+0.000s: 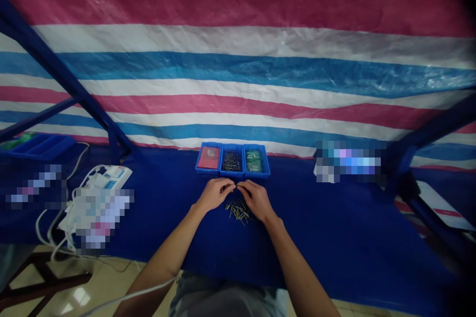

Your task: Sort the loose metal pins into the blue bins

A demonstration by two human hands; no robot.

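My left hand [214, 193] and my right hand [256, 198] meet in front of the middle blue bin, thumbs and fingers pinched together almost tip to tip. Whatever sits between the fingertips is too small to make out. Just below them, partly covered by my right hand, a loose pile of thin brass-coloured screw-like pieces [239, 212] lies on the blue table. Behind the hands stand three joined blue bins. Inside the middle one are dark screw-like pieces [231, 161]; the left one has a flat pinkish-red item [208, 157], the right one green-and-clear small packs [254, 160].
A white power strip [115, 177] with tangled cables lies at the left on the blue tabletop [327, 237]. Farther left is a blue divided tray [46, 147]. Blue frame posts slant at both sides, and a striped tarp [238, 74] hangs behind.
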